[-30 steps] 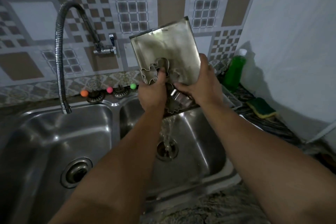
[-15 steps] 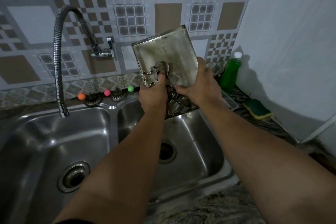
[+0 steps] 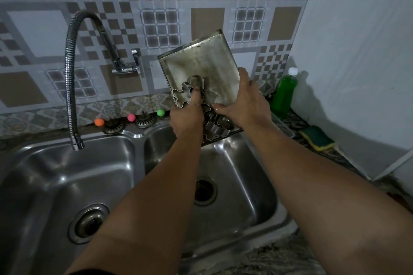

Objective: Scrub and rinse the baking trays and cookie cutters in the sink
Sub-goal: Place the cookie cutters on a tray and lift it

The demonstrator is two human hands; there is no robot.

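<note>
Above the right sink (image 3: 257, 187) basin, the left hand (image 3: 186, 118) pins a cookie cutter (image 3: 190, 90) against the tilted tray (image 3: 201, 67); the right hand (image 3: 243, 100) grips the tray's edge. More cutters (image 3: 215, 128), perhaps several, sit half hidden below.

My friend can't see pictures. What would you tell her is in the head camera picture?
Two bare hands hold a stained metal baking tray tilted up over the right basin of a steel double sink. The left hand pins a cookie cutter against it; the right hand grips its edge.
</note>
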